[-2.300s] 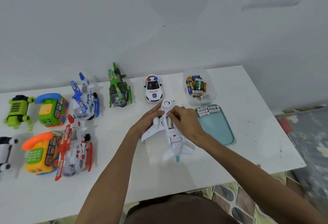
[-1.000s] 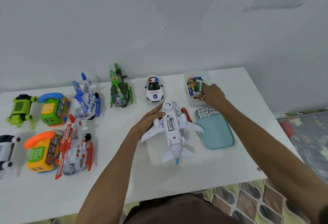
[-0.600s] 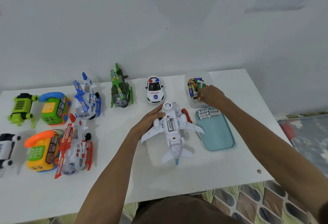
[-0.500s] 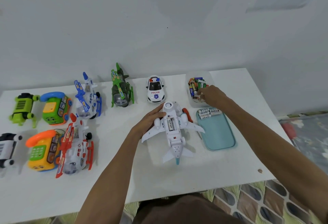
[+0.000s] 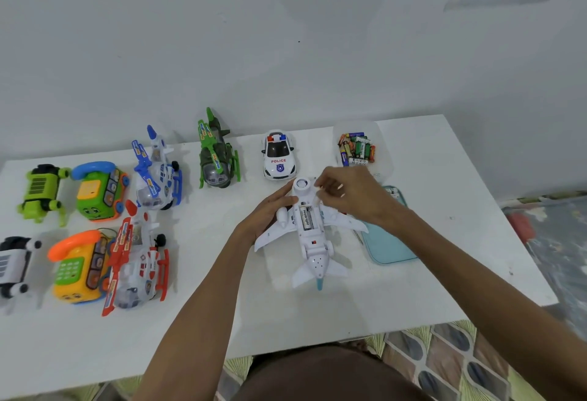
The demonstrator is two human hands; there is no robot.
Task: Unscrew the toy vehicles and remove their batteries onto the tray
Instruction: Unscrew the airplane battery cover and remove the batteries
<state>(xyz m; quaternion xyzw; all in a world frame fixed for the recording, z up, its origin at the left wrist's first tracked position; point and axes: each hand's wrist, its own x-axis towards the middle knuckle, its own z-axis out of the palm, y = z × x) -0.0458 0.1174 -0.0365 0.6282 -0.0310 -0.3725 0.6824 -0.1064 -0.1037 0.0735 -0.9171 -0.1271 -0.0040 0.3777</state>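
A white toy airplane (image 5: 313,243) lies belly up in the middle of the table, nose pointing away from me. Its battery bay is uncovered and one battery (image 5: 305,218) lies inside. My left hand (image 5: 270,213) grips the plane's left side by the nose and engine. My right hand (image 5: 352,197) hovers over the nose and right wing with bent fingers, tips close together; whether they pinch anything is unclear. The teal tray (image 5: 386,248) lies right of the plane, partly under my right arm, with a few batteries (image 5: 392,191) at its far end.
A clear tub of loose batteries (image 5: 357,149) stands behind the tray. Along the back sit a police car (image 5: 279,156), a green helicopter (image 5: 217,159) and a blue helicopter (image 5: 155,171). A red helicopter (image 5: 136,260) and toy phones (image 5: 98,191) fill the left side.
My right hand left the plane, reached to the battery tub, then came back over the plane's nose. My left hand stayed on the plane, which has not moved.
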